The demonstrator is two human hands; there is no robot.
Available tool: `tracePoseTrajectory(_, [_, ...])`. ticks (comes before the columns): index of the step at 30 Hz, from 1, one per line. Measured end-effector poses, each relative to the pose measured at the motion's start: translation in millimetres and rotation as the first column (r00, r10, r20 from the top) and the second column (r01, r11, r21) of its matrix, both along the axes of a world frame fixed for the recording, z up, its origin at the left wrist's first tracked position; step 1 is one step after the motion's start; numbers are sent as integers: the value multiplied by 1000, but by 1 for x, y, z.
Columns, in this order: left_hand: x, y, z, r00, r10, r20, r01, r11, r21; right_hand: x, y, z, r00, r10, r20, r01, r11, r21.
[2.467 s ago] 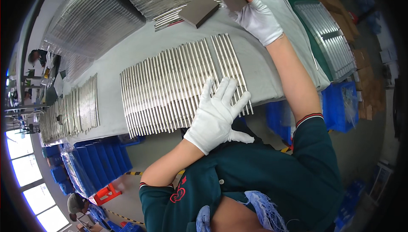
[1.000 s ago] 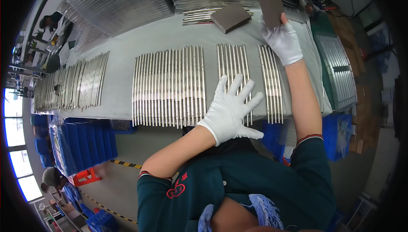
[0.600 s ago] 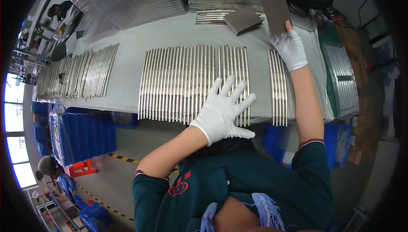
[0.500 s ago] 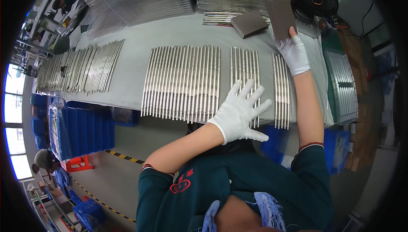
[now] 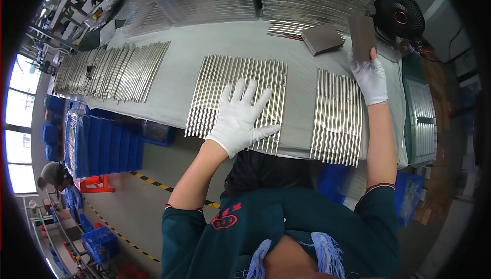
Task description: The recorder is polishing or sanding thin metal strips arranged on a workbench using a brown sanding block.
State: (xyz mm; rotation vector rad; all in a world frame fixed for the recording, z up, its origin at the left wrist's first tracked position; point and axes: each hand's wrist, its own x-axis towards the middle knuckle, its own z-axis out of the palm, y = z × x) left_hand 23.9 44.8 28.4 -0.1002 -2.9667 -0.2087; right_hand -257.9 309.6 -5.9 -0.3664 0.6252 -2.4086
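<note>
Black fan [image 5: 399, 18], blue bins [image 5: 113, 143], red stool [image 5: 97, 184]

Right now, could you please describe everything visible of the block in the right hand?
The block is oblong, flat-faced and grey-brown, with a matt surface, perhaps foam. The right hand holds its near end, bare thumb on one corner. It points forward, left of the fan; no other contact shows.

Even, moderate brightness across the grey cloth-covered table [image 5: 176, 77]. Tall multi-pane windows [image 5: 20, 147] at far left are blown out, blue-fringed. Slender silver metal rods [image 5: 336, 118] carry glare. Fisheye curvature bends straight edges; black vignetting fills the corners.
</note>
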Motion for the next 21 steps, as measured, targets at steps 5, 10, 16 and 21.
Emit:
tracePoseTrajectory(5, [-10,24,-2,998,-63,-12,63,998,20,-1,2,-2,999,-17,-50,20,998,59])
tracePoseTrajectory(10, [-21,56,-8,981,-186,-55,190,979,77,2,0,-1,998,-39,-57,44,996,82])
tracePoseTrajectory(16, [-13,33,12,967,-249,-63,256,956,147,-9,4,-5,999,-29,-28,29,999,26])
tracePoseTrajectory(21, [10,-64,-2,929,367,-41,-369,915,-164,-2,8,3,988,-139,-60,143,987,68])
